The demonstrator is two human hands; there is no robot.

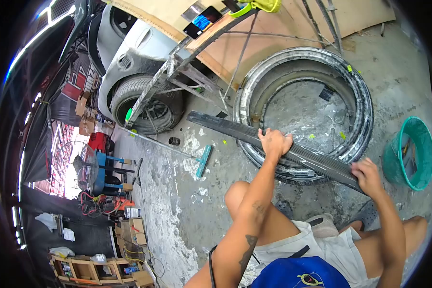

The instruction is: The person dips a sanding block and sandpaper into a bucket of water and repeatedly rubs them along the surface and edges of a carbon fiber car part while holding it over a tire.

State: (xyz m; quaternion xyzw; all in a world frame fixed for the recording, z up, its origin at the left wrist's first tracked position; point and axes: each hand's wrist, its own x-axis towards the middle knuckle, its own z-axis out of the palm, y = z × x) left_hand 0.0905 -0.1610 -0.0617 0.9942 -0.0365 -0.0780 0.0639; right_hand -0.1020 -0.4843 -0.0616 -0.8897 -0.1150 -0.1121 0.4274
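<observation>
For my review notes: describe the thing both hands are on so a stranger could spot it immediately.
Find the big black tyre lying flat on the concrete floor. Across its near rim rests a long dark strip, with the left hand and the right hand on it. Unlike anything nearby, it is flat, straight and weave-patterned.

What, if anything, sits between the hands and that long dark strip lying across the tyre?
Nothing visible. The left hand presses on the long dark strip near its middle, and the right hand grips its near end. The strip rests across the tyre, its far end clear of the squeegee.

long dark carbon-weave strip [273, 144] lies slanted across the tyre [360, 96].
</observation>
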